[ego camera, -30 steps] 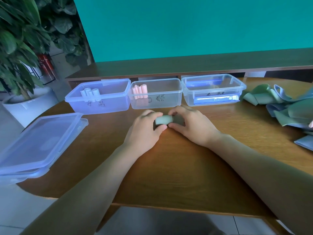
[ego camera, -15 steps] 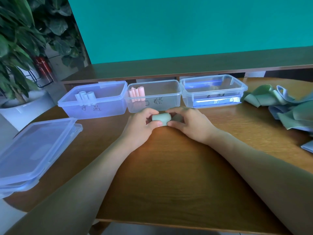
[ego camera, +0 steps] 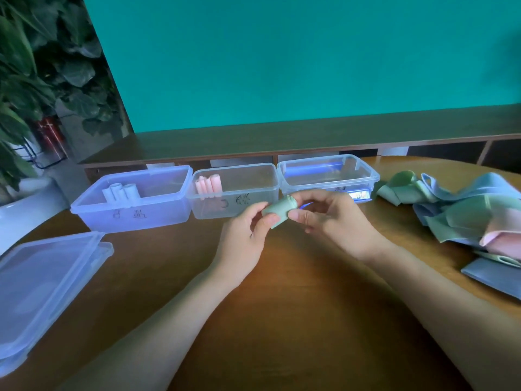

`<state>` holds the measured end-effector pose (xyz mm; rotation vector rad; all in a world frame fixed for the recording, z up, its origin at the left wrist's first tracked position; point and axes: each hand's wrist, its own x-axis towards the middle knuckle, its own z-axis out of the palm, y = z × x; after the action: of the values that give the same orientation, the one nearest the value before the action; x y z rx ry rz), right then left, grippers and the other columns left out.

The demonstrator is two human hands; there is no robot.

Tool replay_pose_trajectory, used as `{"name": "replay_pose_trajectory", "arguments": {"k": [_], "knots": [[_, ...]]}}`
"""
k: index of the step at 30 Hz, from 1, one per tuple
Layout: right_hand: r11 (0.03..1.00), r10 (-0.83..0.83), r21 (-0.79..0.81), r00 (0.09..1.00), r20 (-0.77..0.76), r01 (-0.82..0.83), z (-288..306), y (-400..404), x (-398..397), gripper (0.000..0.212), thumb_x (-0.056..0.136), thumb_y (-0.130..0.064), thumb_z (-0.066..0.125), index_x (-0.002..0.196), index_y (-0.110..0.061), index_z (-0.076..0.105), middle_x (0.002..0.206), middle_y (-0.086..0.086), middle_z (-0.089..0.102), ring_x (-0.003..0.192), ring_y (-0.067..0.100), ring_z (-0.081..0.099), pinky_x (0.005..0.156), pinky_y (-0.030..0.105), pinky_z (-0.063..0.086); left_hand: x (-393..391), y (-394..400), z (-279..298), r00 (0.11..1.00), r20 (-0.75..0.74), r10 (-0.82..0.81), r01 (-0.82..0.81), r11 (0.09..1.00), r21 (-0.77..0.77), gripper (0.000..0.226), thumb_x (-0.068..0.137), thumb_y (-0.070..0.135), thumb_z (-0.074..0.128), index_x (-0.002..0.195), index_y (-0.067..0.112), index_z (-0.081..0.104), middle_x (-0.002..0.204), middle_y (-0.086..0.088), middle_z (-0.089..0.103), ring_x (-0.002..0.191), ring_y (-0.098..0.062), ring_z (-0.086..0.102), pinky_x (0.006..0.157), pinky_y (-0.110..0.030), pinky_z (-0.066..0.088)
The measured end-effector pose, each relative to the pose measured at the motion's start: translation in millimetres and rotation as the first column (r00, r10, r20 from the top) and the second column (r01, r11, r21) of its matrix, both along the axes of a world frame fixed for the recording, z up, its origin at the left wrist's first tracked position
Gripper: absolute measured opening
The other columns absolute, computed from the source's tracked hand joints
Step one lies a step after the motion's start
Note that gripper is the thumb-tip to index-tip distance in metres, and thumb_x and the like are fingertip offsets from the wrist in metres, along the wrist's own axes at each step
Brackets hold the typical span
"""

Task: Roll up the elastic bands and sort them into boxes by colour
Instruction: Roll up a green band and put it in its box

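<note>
A rolled green elastic band (ego camera: 279, 210) is held above the table, tilted, between both hands. My left hand (ego camera: 245, 238) pinches its lower end with thumb and fingers. My right hand (ego camera: 332, 221) grips its upper end with thumb and fingertips. Three clear boxes stand in a row behind. The left box (ego camera: 132, 214) holds pale blue rolls (ego camera: 121, 193). Pink rolls (ego camera: 208, 185) stand in the middle box (ego camera: 234, 206). I see no rolls in the right box (ego camera: 363, 176).
A loose heap of green, blue and pink bands (ego camera: 462, 213) lies at the right of the wooden table (ego camera: 282, 320). Stacked clear lids (ego camera: 42, 289) overhang the table's left edge. A potted plant (ego camera: 25, 88) stands off to the left, beyond the table.
The green roll was pressed on the table between both hands; now both hands have lifted it off the surface and tilted it. The view has also shifted slightly.
</note>
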<state>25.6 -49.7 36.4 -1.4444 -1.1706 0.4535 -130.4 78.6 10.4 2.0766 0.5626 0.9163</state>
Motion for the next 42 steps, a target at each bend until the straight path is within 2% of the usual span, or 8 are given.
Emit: {"name": "replay_pose_trajectory", "arguments": {"k": [8,12,16,19,23,28,32,42], "knots": [[0.997,-0.033,-0.057,0.987,0.157,0.043,41,-13,45,0.021,0.084,-0.020,0.078,0.103,-0.012,0.077,0.096,-0.002,0.078,0.084,0.014,0.073,0.077,0.028,0.058,53,-18,9,0.996,0.088,0.023,-0.020,0.999,-0.040,0.036,0.100,0.032,0.057,0.133,0.017,0.062,0.112,0.011,0.067,0.101,-0.003,0.063,0.087,-0.013,0.050],[0.990,-0.122,-0.046,0.971,0.203,0.134,57,-4,68,0.021,0.082,-0.027,0.082,0.098,-0.014,0.079,0.087,0.001,0.078,0.072,0.016,0.071,0.079,0.036,0.056,69,-12,11,0.982,0.174,0.073,-0.065,0.997,-0.051,0.034,0.100,0.042,0.053,0.131,0.032,0.059,0.093,0.015,0.070,0.087,-0.005,0.067,0.079,-0.024,0.054],[0.964,-0.234,-0.058,0.929,0.287,0.261,70,17,98,0.022,0.081,-0.031,0.085,0.095,-0.015,0.080,0.085,0.001,0.078,0.067,0.006,0.067,0.071,0.023,0.054,77,-2,3,0.981,0.168,0.101,-0.107,0.994,0.027,0.041,0.096,0.059,0.046,0.131,0.041,0.054,0.080,0.002,0.069,0.074,-0.013,0.064,0.071,-0.036,0.055],[0.921,-0.266,-0.147,0.858,0.440,0.361,73,45,116,0.031,0.078,-0.034,0.087,0.098,-0.013,0.079,0.086,-0.004,0.075,0.070,0.003,0.066,0.069,0.012,0.046,78,-1,0,0.980,0.165,0.113,-0.136,0.981,0.138,0.046,0.095,0.058,0.046,0.131,0.033,0.058,0.073,0.004,0.067,0.068,-0.011,0.063,0.064,-0.032,0.053],[0.881,-0.176,-0.275,0.807,0.564,0.384,69,82,126,0.037,0.075,-0.034,0.088,0.103,-0.012,0.079,0.090,-0.001,0.074,0.083,0.013,0.068,0.074,0.020,0.050,78,1,0,0.984,0.128,0.127,-0.149,0.972,0.183,0.041,0.097,0.048,0.053,0.130,0.025,0.061,0.075,0.010,0.067,0.076,-0.006,0.065,0.058,-0.024,0.053],[0.843,-0.091,-0.401,0.830,0.550,0.358,56,111,136,0.030,0.076,-0.032,0.089,0.099,-0.014,0.079,0.090,0.006,0.077,0.083,0.022,0.072,0.061,0.017,0.048,77,3,2,0.990,0.084,0.111,-0.122,0.983,0.139,0.044,0.095,0.046,0.055,0.135,0.027,0.058,0.092,0.015,0.070,0.084,-0.001,0.067,0.060,-0.007,0.050],[0.838,-0.050,-0.433,0.838,0.544,0.331,45,123,135,0.028,0.078,-0.033,0.087,0.098,-0.015,0.080,0.086,0.002,0.076,0.076,0.016,0.070,0.056,0.015,0.045,78,6,0,0.994,0.044,0.103,-0.108,0.985,0.133,0.046,0.095,0.042,0.059,0.139,0.028,0.056,0.097,0.013,0.072,0.086,-0.005,0.069,0.062,-0.007,0.051],[0.877,-0.122,-0.367,0.883,0.454,0.310,38,129,129,0.034,0.074,-0.033,0.089,0.098,-0.012,0.079,0.083,0.004,0.077,0.074,0.018,0.073,0.071,0.027,0.060,79,7,-3,0.995,0.034,0.097,-0.100,0.990,0.104,0.047,0.095,0.044,0.058,0.140,0.032,0.054,0.090,0.017,0.068,0.082,-0.005,0.068,0.066,-0.013,0.055]]}}
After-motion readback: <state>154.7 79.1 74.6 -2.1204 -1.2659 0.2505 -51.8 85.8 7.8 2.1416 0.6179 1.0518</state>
